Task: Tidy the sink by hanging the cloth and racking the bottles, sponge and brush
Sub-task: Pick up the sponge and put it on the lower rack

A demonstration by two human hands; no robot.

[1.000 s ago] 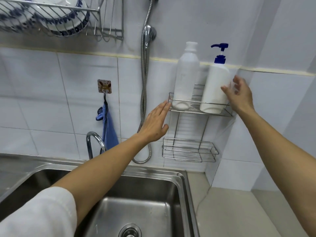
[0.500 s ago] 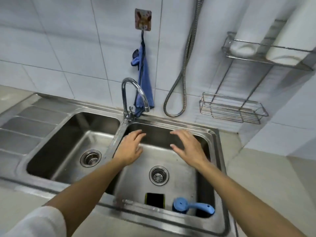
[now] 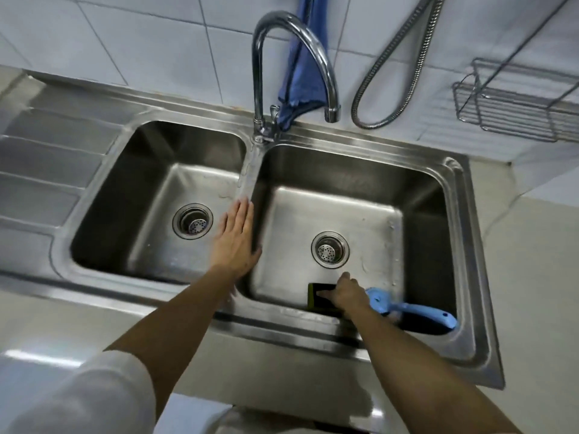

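Touching the sponge (image 3: 319, 296), right hand (image 3: 347, 294) fingers (image 3: 326, 295) loosely spread.

Two bare forearms; left hand (image 3: 234, 238) and right hand (image 3: 346, 294) without rings or gloves. White sleeve (image 3: 81, 399) covers the left upper arm.

Even, cool indoor light, soft glare on the steel sink (image 3: 466, 233) rim and tap (image 3: 300, 42), dark shadow along the basin's near wall, slight motion blur, wide-angle bending at edges.
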